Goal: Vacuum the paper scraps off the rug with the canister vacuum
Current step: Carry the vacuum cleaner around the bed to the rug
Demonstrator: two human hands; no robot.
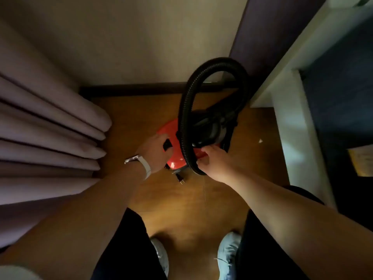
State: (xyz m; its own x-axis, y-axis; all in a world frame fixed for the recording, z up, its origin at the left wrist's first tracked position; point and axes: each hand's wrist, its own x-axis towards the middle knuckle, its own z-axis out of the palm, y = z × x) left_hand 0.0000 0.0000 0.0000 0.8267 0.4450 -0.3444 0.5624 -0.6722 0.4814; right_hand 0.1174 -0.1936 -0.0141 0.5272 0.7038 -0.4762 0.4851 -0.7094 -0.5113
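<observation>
A red canister vacuum [175, 162] with a black top stands on the wooden floor by the wall. Its black ribbed hose [220, 63] loops up high over it and back down. My left hand [154, 153], with a white watch strap on the wrist, grips the canister's left side around a black part. My right hand [215, 161] curls round the lower end of the hose loop at the canister's front. The vacuum's plug [179, 179] lies loose on the floor just in front. One small white paper scrap [260, 140] lies to the right. No rug is in view.
Pale curtain folds [50, 126] hang close on the left. White furniture [292, 138] with a dark recess stands at the right. A dark baseboard [131, 90] and the wall are behind the vacuum. My feet in light slippers [229, 253] stand on the floor at the bottom.
</observation>
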